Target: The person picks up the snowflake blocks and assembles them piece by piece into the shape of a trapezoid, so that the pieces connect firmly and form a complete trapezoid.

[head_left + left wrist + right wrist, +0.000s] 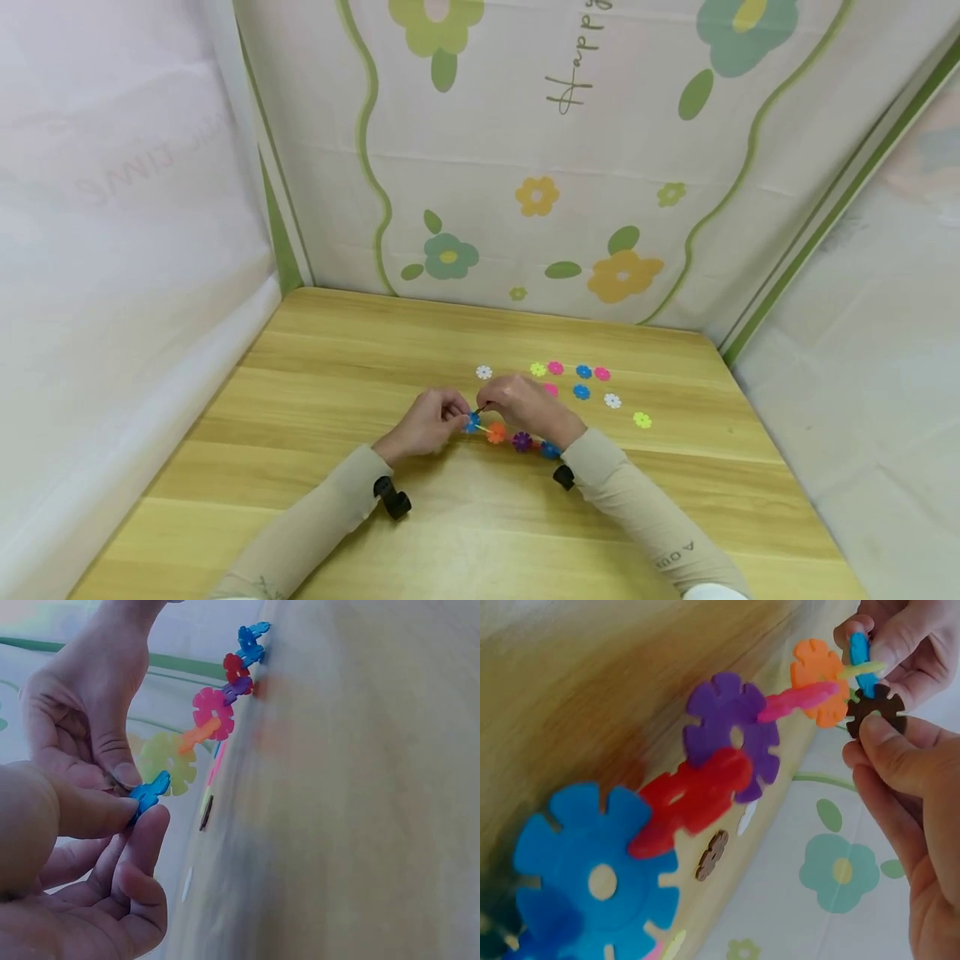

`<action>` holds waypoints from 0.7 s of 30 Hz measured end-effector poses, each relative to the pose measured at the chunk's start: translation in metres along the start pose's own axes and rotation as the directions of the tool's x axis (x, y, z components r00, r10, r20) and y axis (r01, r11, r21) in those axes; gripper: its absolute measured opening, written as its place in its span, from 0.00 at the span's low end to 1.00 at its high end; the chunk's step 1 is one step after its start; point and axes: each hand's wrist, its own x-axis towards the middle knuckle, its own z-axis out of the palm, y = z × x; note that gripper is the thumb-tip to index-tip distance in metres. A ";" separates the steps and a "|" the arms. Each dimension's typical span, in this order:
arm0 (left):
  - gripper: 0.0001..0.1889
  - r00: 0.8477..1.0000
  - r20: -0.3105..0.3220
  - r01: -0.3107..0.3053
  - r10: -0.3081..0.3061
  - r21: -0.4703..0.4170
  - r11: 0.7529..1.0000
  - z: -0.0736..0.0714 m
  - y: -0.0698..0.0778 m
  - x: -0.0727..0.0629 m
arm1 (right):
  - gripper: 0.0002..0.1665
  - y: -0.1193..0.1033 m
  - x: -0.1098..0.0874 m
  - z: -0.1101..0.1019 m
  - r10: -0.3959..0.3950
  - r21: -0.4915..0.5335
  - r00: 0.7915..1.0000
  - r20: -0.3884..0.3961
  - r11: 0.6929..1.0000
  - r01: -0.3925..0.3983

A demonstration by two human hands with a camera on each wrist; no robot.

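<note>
My left hand point(427, 422) pinches a blue slotted flower disc point(148, 796) between thumb and fingertips. This disc is one end of a chain of interlocked plastic discs. Beside it comes a yellow disc point(166, 761), then an orange disc point(820, 682), a pink one point(799, 701), a purple one point(733, 735), a red one point(690, 793) and a large-looking blue one point(596, 862). With thumb and finger my right hand point(528, 408) holds a dark brown disc point(876, 709), its edge right at the held blue disc. The chain runs rightward below my right wrist.
Loose discs lie on the wooden table point(337, 350) beyond my right hand, among them a white disc point(483, 372), a blue disc point(581, 392) and a yellow disc point(642, 420). Another brown disc point(712, 855) lies near the chain. Flower-printed fabric point(480, 167) walls the table's back and sides.
</note>
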 end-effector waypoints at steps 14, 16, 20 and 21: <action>0.04 0.999 -0.035 0.038 -0.039 -0.016 0.999 0.003 -0.001 0.002 | 0.05 -0.003 -0.001 0.002 0.090 0.019 0.996 0.003 0.996 -0.090; 0.03 0.999 -0.030 0.036 -0.036 -0.011 0.999 0.003 -0.003 0.002 | 0.05 -0.003 -0.002 0.003 0.108 0.039 0.994 0.012 0.993 -0.109; 0.03 0.999 -0.011 0.044 -0.043 0.017 0.999 0.002 -0.006 0.000 | 0.04 -0.002 -0.005 0.003 0.145 0.080 0.986 0.079 0.985 -0.151; 0.03 0.999 -0.003 0.048 -0.047 0.021 0.999 0.002 -0.007 -0.001 | 0.05 -0.001 -0.006 0.003 0.154 0.090 0.983 0.103 0.983 -0.163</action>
